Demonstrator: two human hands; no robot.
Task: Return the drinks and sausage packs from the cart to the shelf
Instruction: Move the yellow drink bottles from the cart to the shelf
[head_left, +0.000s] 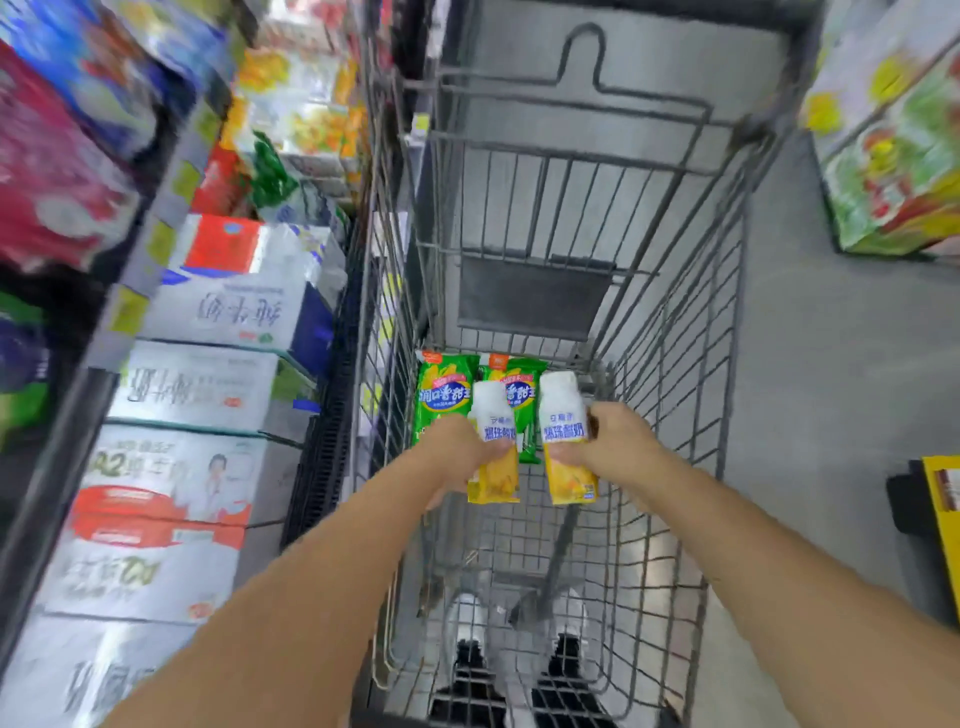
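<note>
Holding one drink bottle apiece, left hand grasps left bottle, right hand right bottle; beyond both grips, two green sausage packs lie inside the cart.

two bare arms reach out from the bottom of the view. no sleeves show on them at all. there are no rings, no watch and no bands on the left hand or the right hand. down below, seen through the wire bars, are two shoes. the shoes are white at the toes. the dark trouser legs above them look black.
</note>
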